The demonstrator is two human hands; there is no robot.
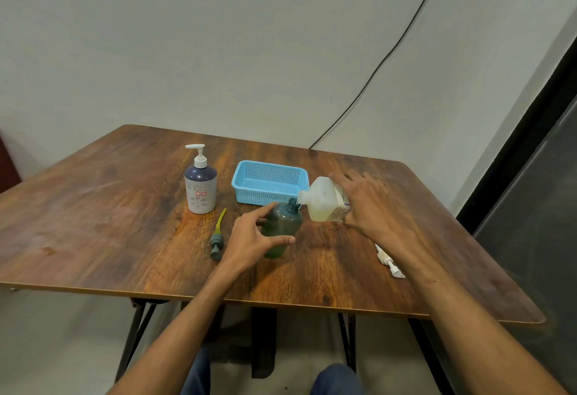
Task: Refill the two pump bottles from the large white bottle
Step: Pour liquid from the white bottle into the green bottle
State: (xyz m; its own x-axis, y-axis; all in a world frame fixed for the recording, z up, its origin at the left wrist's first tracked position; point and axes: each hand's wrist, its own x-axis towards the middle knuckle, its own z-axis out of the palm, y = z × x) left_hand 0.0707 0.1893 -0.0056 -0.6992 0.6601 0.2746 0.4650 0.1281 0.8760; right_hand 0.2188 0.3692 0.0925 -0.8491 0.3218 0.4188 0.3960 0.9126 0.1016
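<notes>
Our right hand (367,204) grips the large white bottle (324,202), tipped on its side so its mouth meets the neck of the green bottle (281,227). Our left hand (254,240) steadies that green bottle, thumb and forefinger around it. Just left of the left hand lies a grey pump (217,238); beyond it stands a purple pump bottle (200,185). Beyond both hands sits a blue basket (270,183). Near our right wrist lies a white pump (389,262) on the table (93,207).

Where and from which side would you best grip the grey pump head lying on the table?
Grip the grey pump head at its collar, from above: it lies flat with its yellow tube toward the purple pump bottle; the left hand is nearest.
</notes>
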